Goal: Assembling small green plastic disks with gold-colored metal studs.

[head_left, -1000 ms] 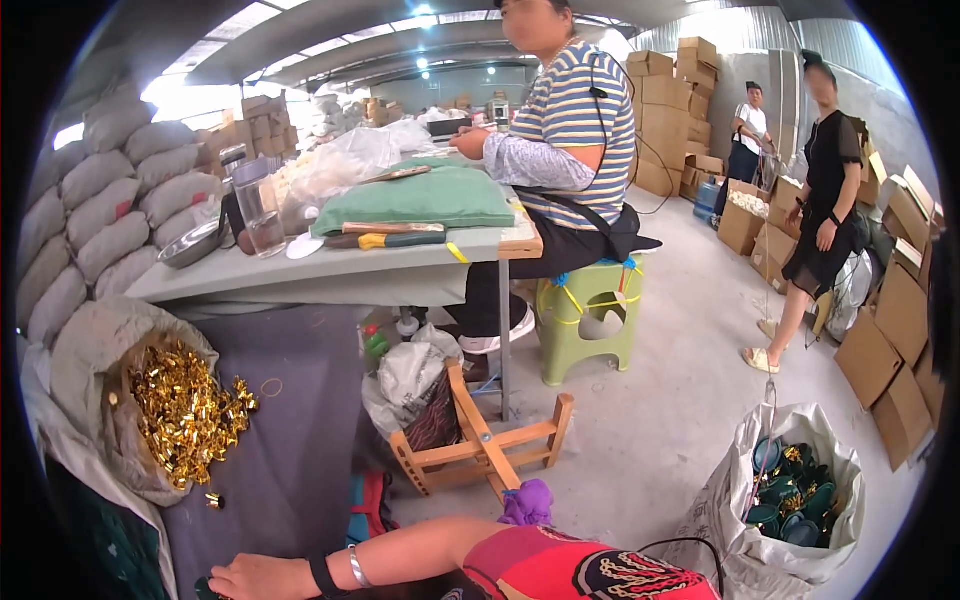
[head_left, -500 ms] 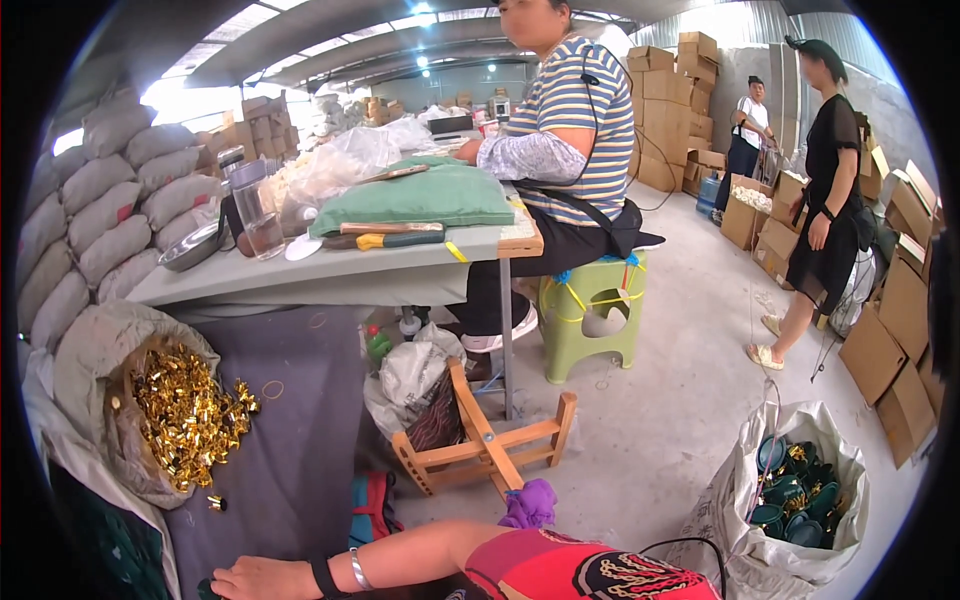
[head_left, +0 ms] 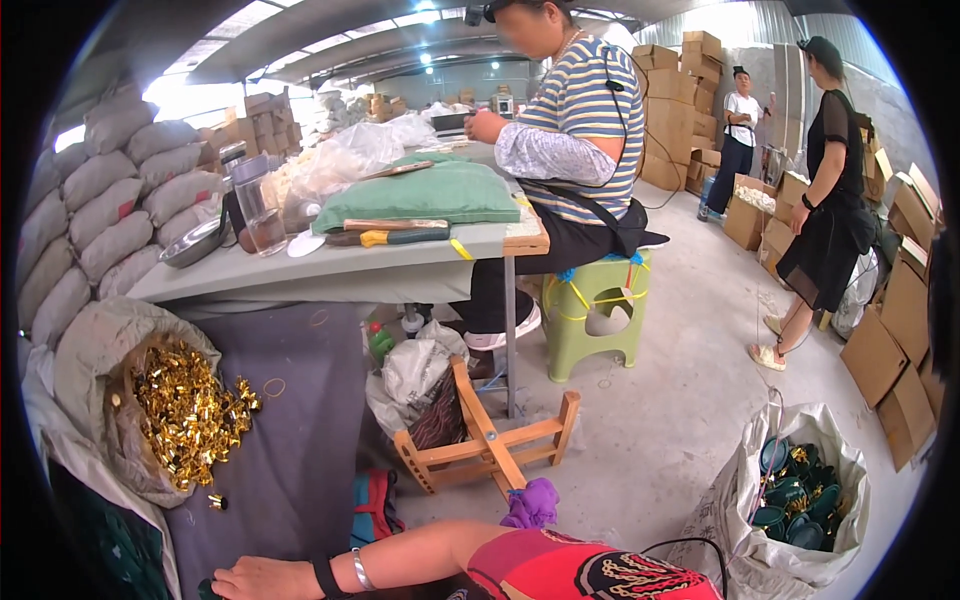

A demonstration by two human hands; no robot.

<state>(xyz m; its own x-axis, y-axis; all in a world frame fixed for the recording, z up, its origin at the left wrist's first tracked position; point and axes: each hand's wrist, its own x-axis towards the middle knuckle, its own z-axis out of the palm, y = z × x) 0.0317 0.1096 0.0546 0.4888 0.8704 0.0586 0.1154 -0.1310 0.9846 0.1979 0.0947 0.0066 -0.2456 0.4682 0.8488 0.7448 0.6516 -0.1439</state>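
My right arm comes in from the lower edge and reaches across to the left, with a black band and a silver bracelet at the wrist. At the bottom left, my right hand has its fingers bent over a dark green piece, mostly cut off by the frame edge. My left hand is out of view. Beyond my right hand, many shiny gold fittings spill from an open sack onto a dark cloth. A single gold fitting lies apart, nearer my hand.
A white sack of dark green round pieces stands at the lower right. Ahead are a crossed wooden stand and a table with a green cushion and pliers. A co-worker sits on a green stool.
My right hand stays in place. The seated co-worker has lowered the head and raised a hand over the table. Two people standing at the right have shifted their posture.
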